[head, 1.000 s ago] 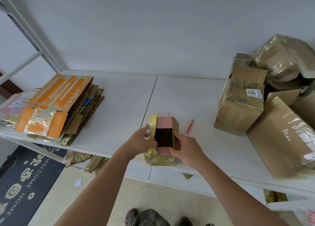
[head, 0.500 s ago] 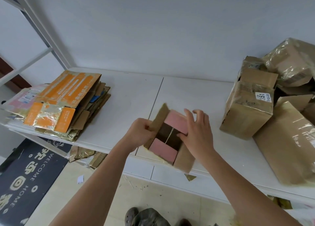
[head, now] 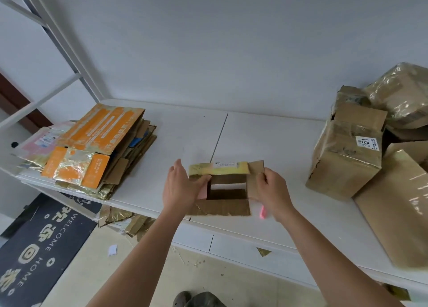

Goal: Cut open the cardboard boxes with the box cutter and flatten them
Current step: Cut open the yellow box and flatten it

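Currently the small cardboard box (head: 225,191) sits near the front edge of the white tabletop (head: 273,144), both ends open, flaps splayed outward, tabletop visible through the middle. Left hand (head: 179,188) is on the box's left side, fingers mostly straight, thumb lying across the left flap; grip there is loose, pressing rather than clamped. Right hand (head: 272,192) pinches the right flap between thumb and fingers. Far flap carries yellow tape and a small printed label; near flap lies flat with torn tape along its edge. Pink box cutter (head: 262,212) lies on the tabletop just beside the right wrist, mostly hidden by it, touched by neither hand. Stack of flattened cardboard (head: 92,149), orange print on top, sits at the left end. Pile of taped uncut boxes (head: 361,153) sits at the right end, one labelled 351. Cardboard scraps (head: 122,218) lie on the floor below the tabletop, next to a dark doormat (head: 39,244).
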Available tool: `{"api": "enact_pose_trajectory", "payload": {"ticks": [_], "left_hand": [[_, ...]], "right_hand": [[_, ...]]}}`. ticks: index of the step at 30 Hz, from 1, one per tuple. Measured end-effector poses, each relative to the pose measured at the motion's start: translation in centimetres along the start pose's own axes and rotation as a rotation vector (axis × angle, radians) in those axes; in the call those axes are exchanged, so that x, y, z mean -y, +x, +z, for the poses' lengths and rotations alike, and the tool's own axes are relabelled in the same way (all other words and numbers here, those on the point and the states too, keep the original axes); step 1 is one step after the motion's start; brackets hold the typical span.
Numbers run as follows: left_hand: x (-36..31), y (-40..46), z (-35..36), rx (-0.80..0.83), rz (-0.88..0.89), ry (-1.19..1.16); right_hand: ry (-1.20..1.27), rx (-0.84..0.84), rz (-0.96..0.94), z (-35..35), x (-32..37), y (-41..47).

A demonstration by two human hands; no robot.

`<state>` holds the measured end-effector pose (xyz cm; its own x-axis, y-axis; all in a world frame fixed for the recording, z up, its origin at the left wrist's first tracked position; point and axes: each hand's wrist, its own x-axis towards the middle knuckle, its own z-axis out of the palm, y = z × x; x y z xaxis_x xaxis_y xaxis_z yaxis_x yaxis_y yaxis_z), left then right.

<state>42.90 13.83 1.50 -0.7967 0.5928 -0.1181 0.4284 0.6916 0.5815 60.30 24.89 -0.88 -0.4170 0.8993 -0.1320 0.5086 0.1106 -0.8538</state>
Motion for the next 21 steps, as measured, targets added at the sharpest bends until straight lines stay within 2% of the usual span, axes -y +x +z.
{"api": "enact_pose_trajectory", "payload": {"ticks": [4, 6, 10, 14, 17, 19, 21], "left_hand": [[0.4, 0.3, 2.0, 0.051, -0.132, 0.007], [0.4, 0.6, 2.5, 0.003, -0.155, 0.009], [0.8, 1.2, 2.5, -0.101, -0.144, -0.129], [1.5, 2.2, 1.7, -0.017, -0.116, -0.530], [3.3, 3.2, 0.7, 0.085, -0.217, -0.965], [4.9, 3.6, 0.3, 0.181, -0.268, -1.096], [6.6, 3.5, 0.0, 0.287, -0.364, -1.119]], "right_hand": [[0.029, -0.022, -0.069, 0.2, 0.3, -0.1], [0.025, -0.028, -0.098, 0.1, 0.4, -0.1], [0.037, 0.000, -0.132, 0.0, 0.6, -0.2], [-0.078, -0.077, -0.293, 0.1, 0.9, 0.2], [-0.253, -0.127, -0.409, -0.2, 1.3, 1.1], [-0.375, -0.066, -0.447, -0.1, 1.1, 1.6], [-0.478, 0.089, -0.457, 0.6, 0.5, 1.6]]}}
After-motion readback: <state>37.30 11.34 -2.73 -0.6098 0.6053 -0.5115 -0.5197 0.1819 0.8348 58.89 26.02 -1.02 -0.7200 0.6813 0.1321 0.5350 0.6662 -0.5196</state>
